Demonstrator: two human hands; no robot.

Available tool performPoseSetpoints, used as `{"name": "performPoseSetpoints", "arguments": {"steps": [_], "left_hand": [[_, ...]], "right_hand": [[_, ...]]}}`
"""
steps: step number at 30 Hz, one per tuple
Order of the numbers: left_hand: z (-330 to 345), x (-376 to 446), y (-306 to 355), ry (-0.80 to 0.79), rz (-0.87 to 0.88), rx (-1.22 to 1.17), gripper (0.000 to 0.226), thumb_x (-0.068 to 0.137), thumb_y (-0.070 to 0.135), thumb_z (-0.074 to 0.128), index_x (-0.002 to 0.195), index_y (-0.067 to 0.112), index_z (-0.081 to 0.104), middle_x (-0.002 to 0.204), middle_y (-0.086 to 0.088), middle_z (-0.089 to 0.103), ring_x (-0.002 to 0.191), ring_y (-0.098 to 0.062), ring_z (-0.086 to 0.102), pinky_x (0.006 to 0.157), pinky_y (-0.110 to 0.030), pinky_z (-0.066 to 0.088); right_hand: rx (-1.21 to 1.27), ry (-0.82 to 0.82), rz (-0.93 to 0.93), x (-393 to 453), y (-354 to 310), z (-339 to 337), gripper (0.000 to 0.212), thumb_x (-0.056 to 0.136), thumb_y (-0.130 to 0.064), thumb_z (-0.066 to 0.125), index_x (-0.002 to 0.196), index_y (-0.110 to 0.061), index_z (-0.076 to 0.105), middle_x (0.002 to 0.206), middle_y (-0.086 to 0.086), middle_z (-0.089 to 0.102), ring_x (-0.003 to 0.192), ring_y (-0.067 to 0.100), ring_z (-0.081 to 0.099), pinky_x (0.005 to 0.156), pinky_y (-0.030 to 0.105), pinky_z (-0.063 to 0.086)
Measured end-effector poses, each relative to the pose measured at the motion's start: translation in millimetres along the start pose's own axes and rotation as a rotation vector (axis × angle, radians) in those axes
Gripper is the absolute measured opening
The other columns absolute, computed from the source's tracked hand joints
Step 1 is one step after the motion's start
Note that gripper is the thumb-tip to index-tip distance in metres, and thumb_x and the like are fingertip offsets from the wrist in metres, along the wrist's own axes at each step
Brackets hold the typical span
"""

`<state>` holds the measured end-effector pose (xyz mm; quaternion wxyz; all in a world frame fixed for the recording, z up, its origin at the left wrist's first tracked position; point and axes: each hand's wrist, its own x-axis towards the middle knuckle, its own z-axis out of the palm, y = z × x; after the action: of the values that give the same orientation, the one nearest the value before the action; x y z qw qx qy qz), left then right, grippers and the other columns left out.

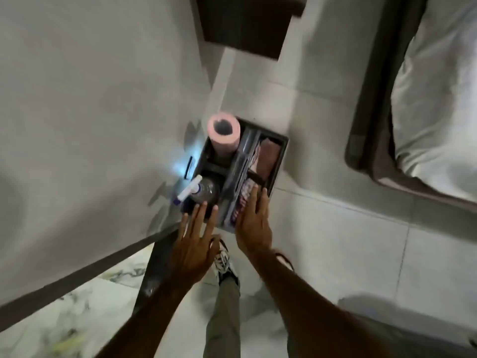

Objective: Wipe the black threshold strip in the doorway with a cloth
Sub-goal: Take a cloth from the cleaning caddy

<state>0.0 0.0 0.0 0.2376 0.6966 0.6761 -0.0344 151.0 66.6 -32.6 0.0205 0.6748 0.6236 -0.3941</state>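
- My left hand (192, 250) is reaching over the near end of the caddy (280, 161), fingers spread, gripping nothing.
- My right hand (254, 223) is hovering flat over the folded cloths (242, 200), fingers open and empty.
- The strip (152, 270) is lying on the floor under my left forearm.
- A pink roll (224, 135) and a bottle (206, 189) are standing in the caddy.

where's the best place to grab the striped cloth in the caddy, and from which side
Take the striped cloth by its exposed top fold, coming straight down from above. It sits in the near right compartment of the caddy, beside the central handle, so the walls block any sideways approach. The right hand hovers open right over it and looks best placed for a pinch; the left hand is over the spray bottle.
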Motion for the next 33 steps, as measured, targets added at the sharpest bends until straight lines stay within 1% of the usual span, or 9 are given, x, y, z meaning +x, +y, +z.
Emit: {"name": "performPoseSetpoints", "arguments": {"steps": [3,6,8,12,14,17,21,27,33], "left_hand": [[61,22,-31,-0.024,-0.047,0.033,0.070,0.111,0.040,0.046,0.170,0.010,0.024,0.178,-0.022,0.021,0.166,-0.039,0.022,0.134,-0.061,0.026],[124,37,-52,-0.017,-0.010,0.014,0.074,0.112,0.040,0.053,0.172,0.012,0.020,0.180,-0.018,0.018,0.168,-0.035,0.018,0.136,-0.059,0.020],[154,43,-59,0.031,0.016,0.004,0.074,0.113,0.043,0.048,0.173,0.014,0.018,0.181,-0.017,0.018,0.168,-0.033,0.018,0.137,-0.058,0.019],[191,51,-61,0.054,0.010,0.000,0.072,0.114,0.055,0.023,0.174,0.018,0.015,0.181,-0.016,0.021,0.168,-0.031,0.019,0.138,-0.055,0.013],[201,51,-61,0.070,0.006,0.024,0.072,0.113,0.056,0.022,0.174,0.018,0.014,0.181,-0.015,0.020,0.169,-0.031,0.018,0.138,-0.053,0.005],[211,52,-61,0.116,-0.013,0.108,0.074,0.111,0.054,0.032,0.174,0.017,0.016,0.181,-0.016,0.019,0.169,-0.033,0.016,0.137,-0.051,0.000],[219,54,-61,0.138,-0.035,0.150,0.075,0.111,0.056,0.033,0.173,0.016,0.017,0.180,-0.017,0.021,0.168,-0.035,0.018,0.136,-0.053,0.002],[208,48,-56,0.183,-0.039,0.096,0.074,0.113,0.054,0.032,0.173,0.012,0.020,0.180,-0.019,0.021,0.168,-0.036,0.019,0.137,-0.057,0.012],[177,20,-29,0.282,-0.153,0.093,0.072,0.111,0.049,0.042,0.170,0.008,0.030,0.176,-0.022,0.030,0.164,-0.040,0.029,0.133,-0.063,0.025]], "right_hand": [[0.158,-0.059,0.191,43,14,49,0.105,0.105,-0.018,0.070,0.174,-0.021,-0.009,0.183,0.010,-0.012,0.171,0.034,0.003,0.131,0.056,0.038],[0.112,-0.048,0.215,84,33,91,0.106,0.103,-0.020,0.072,0.174,-0.022,-0.007,0.182,0.011,-0.016,0.171,0.036,0.002,0.124,0.056,0.045],[0.044,-0.045,0.194,104,44,105,0.115,0.098,-0.025,0.078,0.174,-0.021,-0.008,0.182,0.013,-0.017,0.170,0.040,0.005,0.117,0.057,0.051],[0.002,-0.043,0.230,128,59,123,0.122,0.091,-0.030,0.085,0.174,-0.021,-0.005,0.180,0.020,-0.002,0.161,0.046,0.029,0.110,0.063,0.056],[-0.049,-0.035,0.230,134,63,129,0.124,0.090,-0.022,0.086,0.174,-0.021,-0.005,0.180,0.020,0.002,0.159,0.046,0.032,0.108,0.061,0.059],[-0.151,0.004,0.197,139,70,135,0.119,0.091,-0.007,0.082,0.174,-0.018,-0.003,0.180,0.021,0.001,0.163,0.047,0.024,0.112,0.059,0.055],[-0.178,0.024,0.154,141,73,139,0.111,0.092,0.003,0.077,0.174,-0.012,0.004,0.180,0.021,0.005,0.164,0.046,0.023,0.118,0.058,0.053],[-0.203,0.043,0.075,118,67,114,0.110,0.090,-0.028,0.088,0.173,-0.017,0.016,0.180,0.015,0.013,0.162,0.042,0.025,0.124,0.059,0.046],[-0.026,0.148,-0.119,69,50,58,0.081,0.103,-0.021,0.071,0.171,-0.013,0.027,0.176,0.016,0.028,0.158,0.038,0.035,0.125,0.062,0.044]]}}
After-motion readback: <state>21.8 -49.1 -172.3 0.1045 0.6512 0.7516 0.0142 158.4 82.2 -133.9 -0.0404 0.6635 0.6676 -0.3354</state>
